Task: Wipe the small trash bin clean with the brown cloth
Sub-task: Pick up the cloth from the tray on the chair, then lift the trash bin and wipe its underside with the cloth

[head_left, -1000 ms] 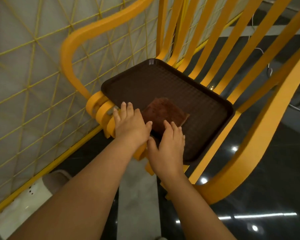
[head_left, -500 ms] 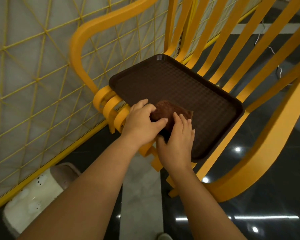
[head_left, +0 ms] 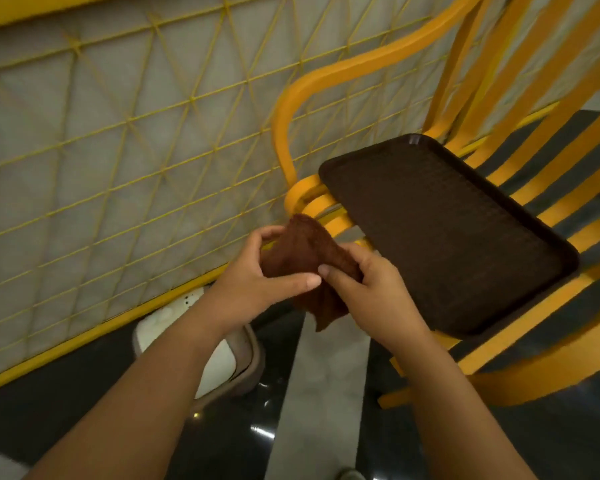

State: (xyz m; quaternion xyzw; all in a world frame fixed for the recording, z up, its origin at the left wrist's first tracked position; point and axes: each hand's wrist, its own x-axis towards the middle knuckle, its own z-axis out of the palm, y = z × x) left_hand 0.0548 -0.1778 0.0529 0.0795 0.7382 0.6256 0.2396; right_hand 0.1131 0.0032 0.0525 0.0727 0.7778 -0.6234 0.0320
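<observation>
The brown cloth [head_left: 305,251] hangs in the air between both hands, left of the tray and off it. My left hand [head_left: 253,282] grips its left side with thumb stretched across the front. My right hand [head_left: 371,292] pinches its right side. Below, on the dark floor by the fence, the small white trash bin [head_left: 222,362] lies partly hidden behind my left forearm, its rim and white side showing.
A dark brown tray [head_left: 447,237] rests on the seat of a yellow slatted chair [head_left: 520,327]. A yellow wire fence [head_left: 118,161] with a pale panel runs along the left. The floor is glossy black with a pale stripe [head_left: 326,393].
Both hands closed on the cloth on the tray, then lifted it off and carried it left, over the floor. The view swung left, bringing the bin more into sight.
</observation>
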